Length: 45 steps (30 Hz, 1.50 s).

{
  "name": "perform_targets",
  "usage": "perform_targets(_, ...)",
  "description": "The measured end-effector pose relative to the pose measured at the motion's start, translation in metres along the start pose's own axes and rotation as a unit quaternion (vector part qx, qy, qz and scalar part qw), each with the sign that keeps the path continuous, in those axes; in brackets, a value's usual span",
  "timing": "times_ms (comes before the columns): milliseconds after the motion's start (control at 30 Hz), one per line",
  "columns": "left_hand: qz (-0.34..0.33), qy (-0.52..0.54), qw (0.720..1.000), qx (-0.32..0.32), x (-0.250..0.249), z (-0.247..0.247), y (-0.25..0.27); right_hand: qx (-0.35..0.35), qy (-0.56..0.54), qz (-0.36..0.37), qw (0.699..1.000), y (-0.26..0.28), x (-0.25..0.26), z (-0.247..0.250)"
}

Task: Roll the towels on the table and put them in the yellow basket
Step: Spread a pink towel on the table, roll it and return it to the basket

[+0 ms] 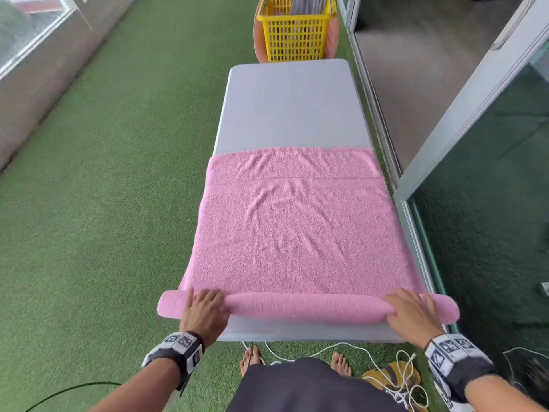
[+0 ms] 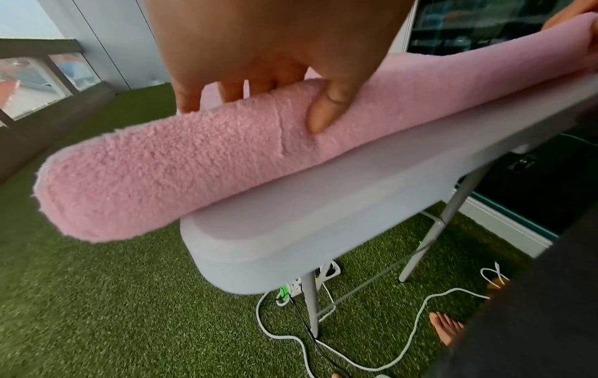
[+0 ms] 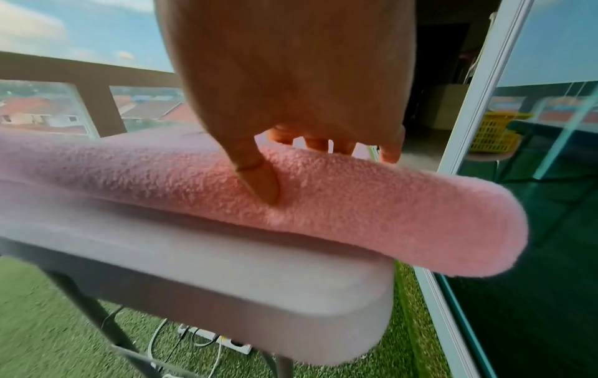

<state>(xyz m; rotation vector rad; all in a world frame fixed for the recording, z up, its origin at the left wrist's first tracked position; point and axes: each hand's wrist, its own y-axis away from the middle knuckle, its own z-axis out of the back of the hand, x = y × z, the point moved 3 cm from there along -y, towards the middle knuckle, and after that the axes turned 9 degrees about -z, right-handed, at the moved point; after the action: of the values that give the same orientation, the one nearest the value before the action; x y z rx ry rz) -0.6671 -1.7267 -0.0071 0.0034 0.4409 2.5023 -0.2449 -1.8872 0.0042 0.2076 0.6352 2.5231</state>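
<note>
Towel (image 1: 300, 233) roll's lying crosswise near the desk (image 1: 292, 108) edge. I'm gripping each end, left hand (image 1: 206, 310) and right hand (image 1: 411, 312), fingers curled over, rolling it away toward the yellow basket (image 1: 295, 34).

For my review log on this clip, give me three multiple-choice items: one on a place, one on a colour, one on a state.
1. Where does the basket stand?
A. beyond the table's far end
B. on the table
C. beside the person's feet

2. What colour is the towel?
A. white
B. pink
C. blue

3. How far is the towel rolled?
A. wholly rolled
C. not begun
B. only its near edge

Answers: 1 A, it sits past the far end of the table. 2 B, pink in every view. 3 B, the left hand and right hand grip a roll at the near edge, and the rest lies flat.
</note>
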Motion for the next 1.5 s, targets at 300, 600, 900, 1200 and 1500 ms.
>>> perform_targets(300,-0.031,0.045,0.998,0.013,-0.006,-0.026,0.017,0.001,0.008,0.012,1.000,0.011,0.000,-0.018)
perform_targets(600,0.055,0.106,0.988,-0.094,-0.002,-0.001,-0.011,-0.079,-0.104,0.036,0.991,-0.005,0.020,0.020)
perform_targets(900,0.061,0.045,0.996,-0.036,-0.028,-0.013,-0.024,-0.090,-0.054,0.002,0.994,-0.017,0.027,-0.004)
perform_targets(1200,-0.006,0.089,0.995,-0.036,-0.093,0.007,-0.048,-0.075,-0.075,-0.111,0.988,-0.030,-0.038,0.013)
perform_targets(1500,-0.031,0.114,0.991,-0.056,-0.028,-0.009,0.005,-0.026,-0.043,-0.013,0.999,0.002,0.007,-0.012)
